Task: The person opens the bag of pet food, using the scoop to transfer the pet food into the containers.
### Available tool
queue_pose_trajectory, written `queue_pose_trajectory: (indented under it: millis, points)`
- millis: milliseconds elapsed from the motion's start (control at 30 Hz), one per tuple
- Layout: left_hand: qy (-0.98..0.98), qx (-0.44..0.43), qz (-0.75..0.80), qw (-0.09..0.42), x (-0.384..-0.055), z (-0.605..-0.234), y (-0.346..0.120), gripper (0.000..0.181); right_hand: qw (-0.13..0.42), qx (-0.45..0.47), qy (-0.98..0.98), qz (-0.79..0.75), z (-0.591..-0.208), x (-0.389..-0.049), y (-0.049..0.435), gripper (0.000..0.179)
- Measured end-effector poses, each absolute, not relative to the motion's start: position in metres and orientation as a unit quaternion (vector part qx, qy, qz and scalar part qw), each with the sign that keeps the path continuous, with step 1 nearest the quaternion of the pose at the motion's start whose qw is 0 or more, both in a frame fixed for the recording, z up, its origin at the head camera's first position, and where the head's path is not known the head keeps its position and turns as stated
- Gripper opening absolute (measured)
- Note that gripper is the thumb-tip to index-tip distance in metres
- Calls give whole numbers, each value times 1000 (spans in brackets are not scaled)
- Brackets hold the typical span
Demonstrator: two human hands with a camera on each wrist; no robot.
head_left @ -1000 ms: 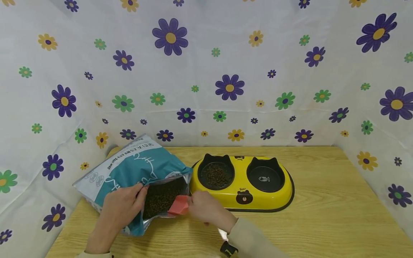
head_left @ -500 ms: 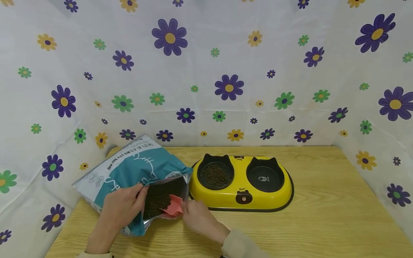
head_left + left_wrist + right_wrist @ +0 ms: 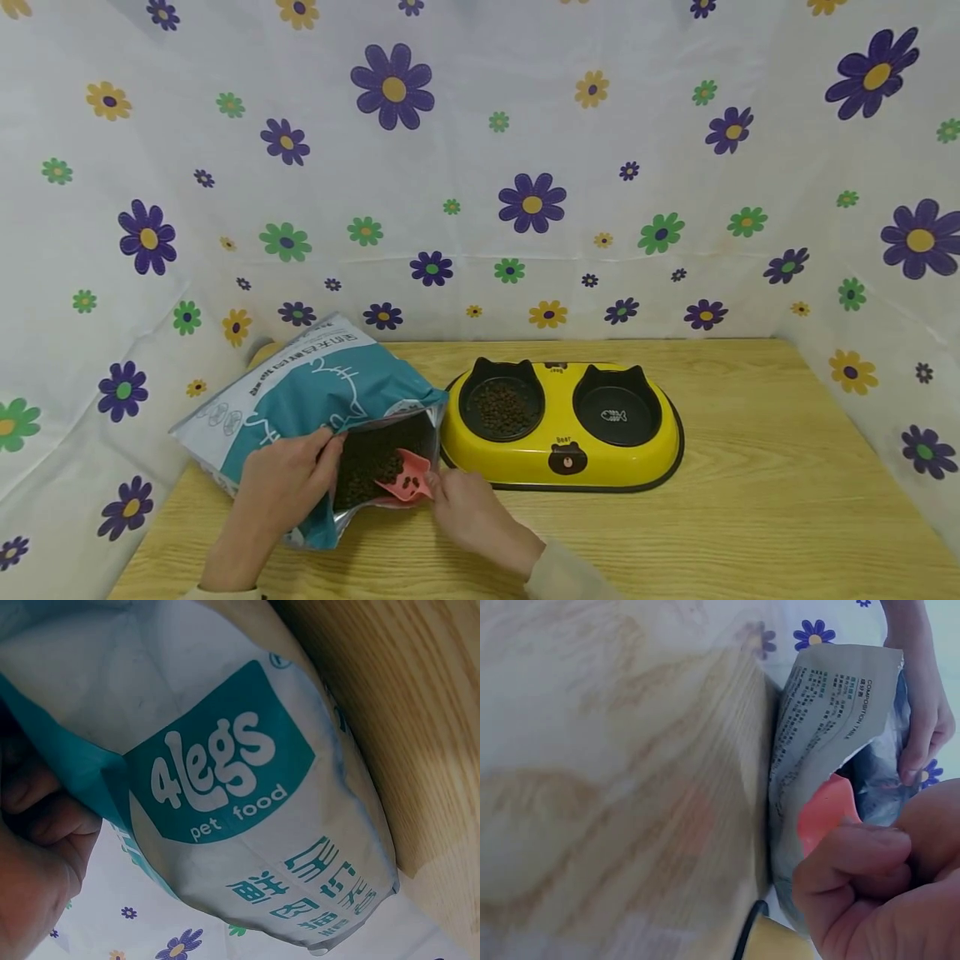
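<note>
A teal and white pet food bag (image 3: 300, 383) lies on its side at the left of the table, its mouth facing the right hand. Brown kibble (image 3: 360, 471) shows inside. My left hand (image 3: 281, 479) pinches the upper edge of that mouth; in the left wrist view the bag's printed side (image 3: 225, 772) fills the middle. My right hand (image 3: 480, 517) grips the handle of a pink scoop (image 3: 408, 479). The scoop's bowl sits in the mouth of the bag with a few kibbles in it. In the right wrist view the curled fingers hide the scoop's handle.
Close to the bag's right stands a yellow double feeder (image 3: 567, 417). Its left black bowl (image 3: 480, 379) has kibble in the bottom; a fish skeleton print shows in the right bowl (image 3: 617, 417). A flowered cloth (image 3: 450, 150) hangs behind and at both sides of the wooden table (image 3: 750, 500).
My right hand has moved left with the scoop, whose bowl has gone further into the bag and turned to show several kibbles. My left hand keeps its hold on the bag.
</note>
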State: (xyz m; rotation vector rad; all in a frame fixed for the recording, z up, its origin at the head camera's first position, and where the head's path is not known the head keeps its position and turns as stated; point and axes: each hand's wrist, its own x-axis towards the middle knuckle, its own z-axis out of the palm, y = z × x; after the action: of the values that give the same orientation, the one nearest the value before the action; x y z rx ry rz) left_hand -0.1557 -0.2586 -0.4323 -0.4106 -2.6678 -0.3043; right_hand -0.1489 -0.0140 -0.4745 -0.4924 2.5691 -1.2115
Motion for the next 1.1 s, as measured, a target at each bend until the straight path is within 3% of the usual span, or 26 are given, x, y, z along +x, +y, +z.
queue_pose_trajectory:
  millis: [500, 733, 1100]
  points:
    - [-960, -149, -105, 212, -154, -435, -258, 42, 52, -191, 939, -280, -466, -135, -14, 30]
    - [-957, -154, -99, 227, -154, -435, -259, 43, 93, -179, 896, -396, -473, -141, -6, 35]
    - [-954, -159, -92, 237, -156, -435, -259, 43, 205, -152, 823, -507, -479, -145, 2, 27]
